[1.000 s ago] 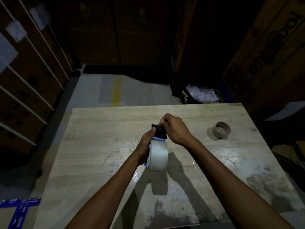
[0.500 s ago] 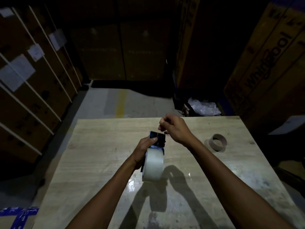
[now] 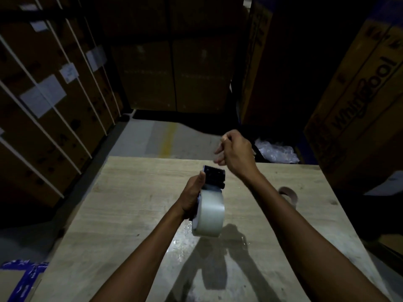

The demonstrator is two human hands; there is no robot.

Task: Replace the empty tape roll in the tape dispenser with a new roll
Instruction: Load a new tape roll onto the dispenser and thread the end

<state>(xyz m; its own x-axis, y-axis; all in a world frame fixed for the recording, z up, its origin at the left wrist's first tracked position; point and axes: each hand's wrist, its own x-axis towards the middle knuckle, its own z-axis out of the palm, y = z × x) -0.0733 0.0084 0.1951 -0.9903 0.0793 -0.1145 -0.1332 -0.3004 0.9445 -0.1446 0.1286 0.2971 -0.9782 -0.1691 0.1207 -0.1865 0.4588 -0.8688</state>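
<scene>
My left hand (image 3: 192, 196) grips the black tape dispenser (image 3: 214, 177) above the middle of the wooden table (image 3: 130, 210). A full whitish tape roll (image 3: 209, 214) sits mounted in the dispenser, its blade end pointing away from me. My right hand (image 3: 236, 151) is raised above and beyond the blade end, fingers pinched together; I cannot tell whether a clear tape end is between them. The empty brown cardboard core (image 3: 289, 194) lies on the table to the right, partly hidden by my right forearm.
Tall cardboard boxes (image 3: 359, 101) stand right of the table, and strapped cartons (image 3: 43, 101) line the left. A crumpled plastic bag (image 3: 277, 152) lies on the floor beyond the far edge. A box with blue tape (image 3: 24, 277) sits at the lower left.
My right hand has lifted up and away from the dispenser's blade end. The view has tilted upward, and the left hand keeps holding the dispenser.
</scene>
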